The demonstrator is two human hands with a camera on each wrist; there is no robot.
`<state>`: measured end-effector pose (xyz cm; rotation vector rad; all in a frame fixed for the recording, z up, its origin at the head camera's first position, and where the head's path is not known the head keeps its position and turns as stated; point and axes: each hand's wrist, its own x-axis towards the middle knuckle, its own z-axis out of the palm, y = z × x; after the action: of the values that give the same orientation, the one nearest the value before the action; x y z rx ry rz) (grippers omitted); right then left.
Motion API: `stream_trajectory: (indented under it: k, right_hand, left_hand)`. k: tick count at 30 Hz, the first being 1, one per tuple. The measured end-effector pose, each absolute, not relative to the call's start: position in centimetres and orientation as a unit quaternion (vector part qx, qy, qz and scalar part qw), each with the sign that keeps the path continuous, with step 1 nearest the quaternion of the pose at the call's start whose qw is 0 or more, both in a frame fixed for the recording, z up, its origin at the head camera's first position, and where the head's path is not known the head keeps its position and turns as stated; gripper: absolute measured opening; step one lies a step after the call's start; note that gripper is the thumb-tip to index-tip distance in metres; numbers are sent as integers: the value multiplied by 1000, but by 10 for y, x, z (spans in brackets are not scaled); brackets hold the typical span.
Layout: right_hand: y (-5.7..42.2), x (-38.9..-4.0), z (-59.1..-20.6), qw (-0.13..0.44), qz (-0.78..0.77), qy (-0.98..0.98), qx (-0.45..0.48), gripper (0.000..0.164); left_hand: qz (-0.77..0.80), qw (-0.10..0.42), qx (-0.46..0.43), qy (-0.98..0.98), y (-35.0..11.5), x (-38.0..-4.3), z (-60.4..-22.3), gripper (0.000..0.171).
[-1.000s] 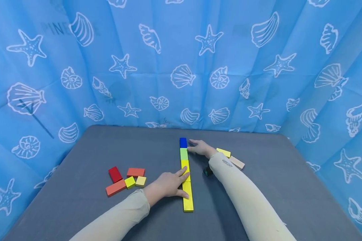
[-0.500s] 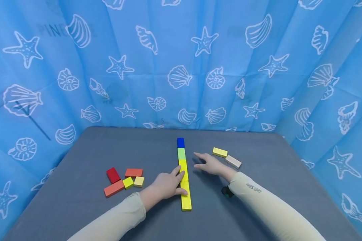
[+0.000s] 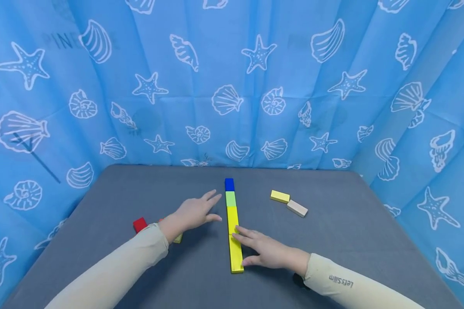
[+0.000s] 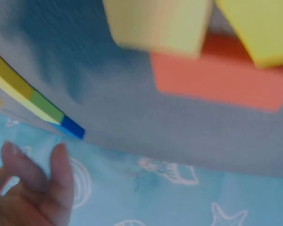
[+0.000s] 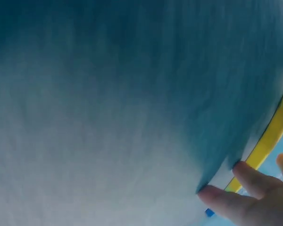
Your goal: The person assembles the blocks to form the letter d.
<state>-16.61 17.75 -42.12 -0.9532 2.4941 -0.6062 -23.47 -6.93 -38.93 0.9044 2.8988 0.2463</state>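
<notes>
A straight row of blocks runs away from me: a near yellow block [image 3: 236, 259], a far yellow block [image 3: 232, 219], a green block [image 3: 230, 199] and a blue block [image 3: 229, 185] at the far end. My right hand [image 3: 272, 251] is at the row's right side, fingers extended, fingertips at the yellow blocks' edge near their joint. Left of the row, my left hand [image 3: 193, 213] hovers with spread fingers and holds nothing. Under that arm, a red block [image 3: 140, 224] and a pale yellow block [image 3: 178, 238] are partly covered.
To the right lie a light yellow block [image 3: 280, 196] and a beige block [image 3: 297, 208], end to end. The left wrist view shows an orange block [image 4: 212, 84] and a bright yellow block [image 4: 266, 30]. A blue curtain [image 3: 232, 86] hangs behind the grey table [image 3: 332, 206].
My left hand has lifted off the yellow blocks and moved left and away from me. My right hand has come from the blue end back to the yellow blocks' right side.
</notes>
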Motion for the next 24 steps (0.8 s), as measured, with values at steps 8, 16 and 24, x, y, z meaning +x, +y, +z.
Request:
stream_trajectory:
  k: [8, 16, 24]
  right_hand:
    - [172, -149, -424, 186, -157, 902, -357, 66]
    - [175, -145, -431, 189, -155, 895, -375, 64]
    - [176, -148, -444, 202, -153, 888, -383, 70]
  left_hand:
    - [69, 39, 365, 928, -39, -283, -390, 66]
    - [-8, 49, 430, 902, 22, -308, -409, 63]
    - [-64, 28, 461, 885, 64, -317, -425, 63]
